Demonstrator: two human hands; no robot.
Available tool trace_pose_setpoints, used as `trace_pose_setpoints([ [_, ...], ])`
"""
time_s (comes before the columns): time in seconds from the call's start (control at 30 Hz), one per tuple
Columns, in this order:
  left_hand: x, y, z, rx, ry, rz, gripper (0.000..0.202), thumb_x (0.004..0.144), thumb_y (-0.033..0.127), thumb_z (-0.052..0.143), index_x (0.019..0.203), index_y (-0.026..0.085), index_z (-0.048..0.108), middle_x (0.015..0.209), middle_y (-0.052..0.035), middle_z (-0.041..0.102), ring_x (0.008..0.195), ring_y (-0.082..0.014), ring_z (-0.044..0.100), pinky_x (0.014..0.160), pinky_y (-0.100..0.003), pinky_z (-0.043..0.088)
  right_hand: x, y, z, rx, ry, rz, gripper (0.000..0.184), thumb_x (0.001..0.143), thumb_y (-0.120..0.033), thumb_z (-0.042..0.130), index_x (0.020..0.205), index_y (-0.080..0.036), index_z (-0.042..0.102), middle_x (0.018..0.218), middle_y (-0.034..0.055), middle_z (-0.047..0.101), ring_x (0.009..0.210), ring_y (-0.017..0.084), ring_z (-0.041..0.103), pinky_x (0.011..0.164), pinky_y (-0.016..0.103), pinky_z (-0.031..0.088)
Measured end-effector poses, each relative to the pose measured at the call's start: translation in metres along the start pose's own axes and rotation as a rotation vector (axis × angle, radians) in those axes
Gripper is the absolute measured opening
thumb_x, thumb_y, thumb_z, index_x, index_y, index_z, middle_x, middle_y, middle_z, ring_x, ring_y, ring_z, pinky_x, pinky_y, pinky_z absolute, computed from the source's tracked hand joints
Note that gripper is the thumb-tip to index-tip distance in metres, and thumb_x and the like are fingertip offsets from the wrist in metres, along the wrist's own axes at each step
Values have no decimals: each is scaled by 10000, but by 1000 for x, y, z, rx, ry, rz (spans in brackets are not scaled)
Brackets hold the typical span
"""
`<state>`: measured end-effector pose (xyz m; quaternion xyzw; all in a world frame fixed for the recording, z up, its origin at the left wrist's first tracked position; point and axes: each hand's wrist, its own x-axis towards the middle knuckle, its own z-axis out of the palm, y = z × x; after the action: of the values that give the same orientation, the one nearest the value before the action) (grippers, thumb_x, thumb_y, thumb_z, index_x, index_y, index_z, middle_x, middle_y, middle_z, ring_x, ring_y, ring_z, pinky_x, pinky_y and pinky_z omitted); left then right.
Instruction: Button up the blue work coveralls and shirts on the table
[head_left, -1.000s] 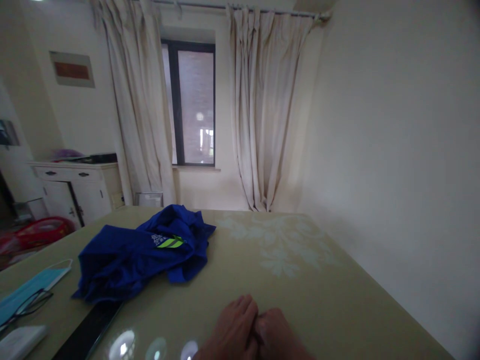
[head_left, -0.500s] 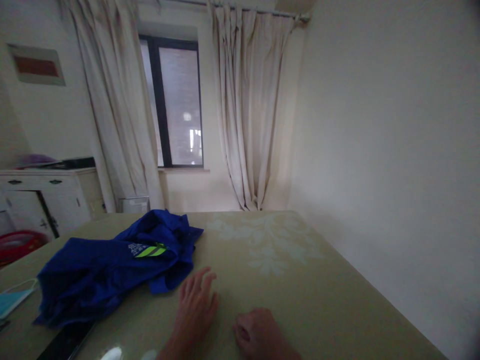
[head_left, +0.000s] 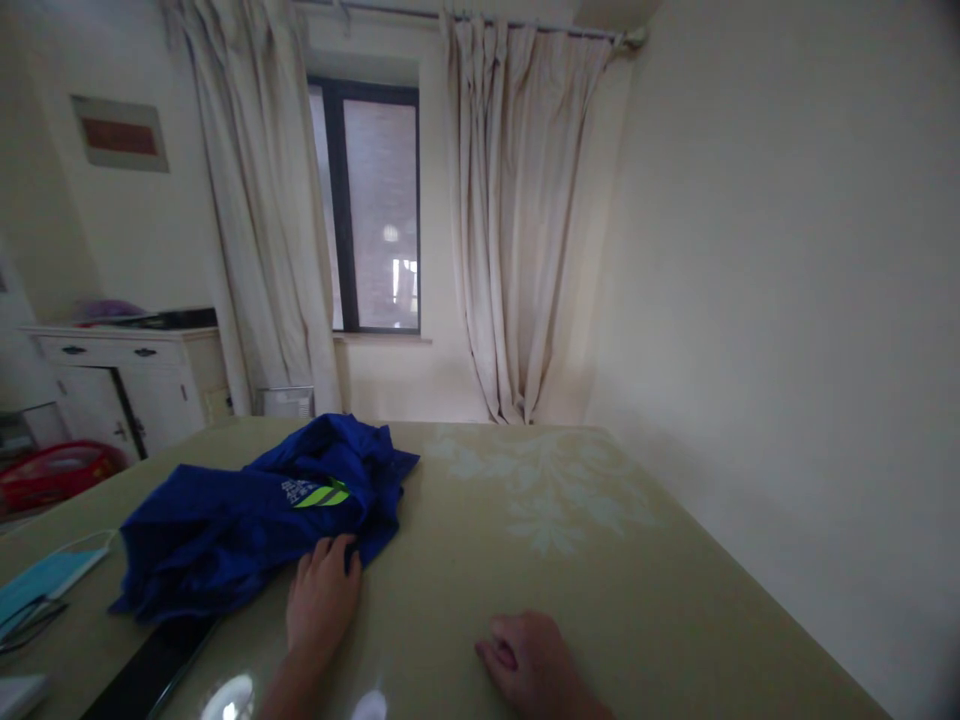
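step: grab, I guess | left hand [head_left: 324,597] at blue garment [head_left: 217,535], can't tell if gripping | right hand [head_left: 535,662] fisted | next: firm pinch

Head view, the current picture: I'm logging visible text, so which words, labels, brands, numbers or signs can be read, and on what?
None can be read with certainty.
Blue garment: white lettering beside a yellow-green patch, too small and blurred to read.
Grey-framed panel by the left curtain: faint marks, too blurred to tell whether they are text.
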<state>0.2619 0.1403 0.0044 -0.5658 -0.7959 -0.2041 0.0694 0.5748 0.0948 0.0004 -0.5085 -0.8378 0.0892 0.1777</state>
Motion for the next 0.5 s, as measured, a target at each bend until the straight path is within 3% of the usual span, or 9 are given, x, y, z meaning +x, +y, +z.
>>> trace_pose_setpoints([
  [0.13,3,6,-10,-79,-70,26,336,1003,224,356,1071,222,685,1111,-90,702,1038,-261,640,890,-366,461,-3,0,4,-41,37,-25,281,855,-255,551,610,-202,425,525,-40,437,510,106,331,553,275,139],
  [0.2,5,10,-17,-55,-27,25,314,1012,246,354,1083,215,659,1093,-96,694,1036,-263,640,873,-373,453,-4,1,6,-55,42,-42,276,866,-262,554,617,-202,449,530,-37,454,510,109,351,554,283,138],
  [0.37,18,16,-35,104,256,2,420,996,358,428,1345,152,539,1341,-176,561,1204,-343,513,958,-466,404,-4,2,9,-76,52,-34,272,873,-262,585,631,-199,479,538,-39,465,515,111,410,560,282,156],
  [0.5,34,13,-37,153,159,87,577,952,388,508,1472,150,433,1452,-192,493,1284,-356,449,994,-540,394,-4,-1,8,-86,66,-19,236,842,-230,611,637,-201,497,549,-33,506,529,116,444,568,280,160],
])
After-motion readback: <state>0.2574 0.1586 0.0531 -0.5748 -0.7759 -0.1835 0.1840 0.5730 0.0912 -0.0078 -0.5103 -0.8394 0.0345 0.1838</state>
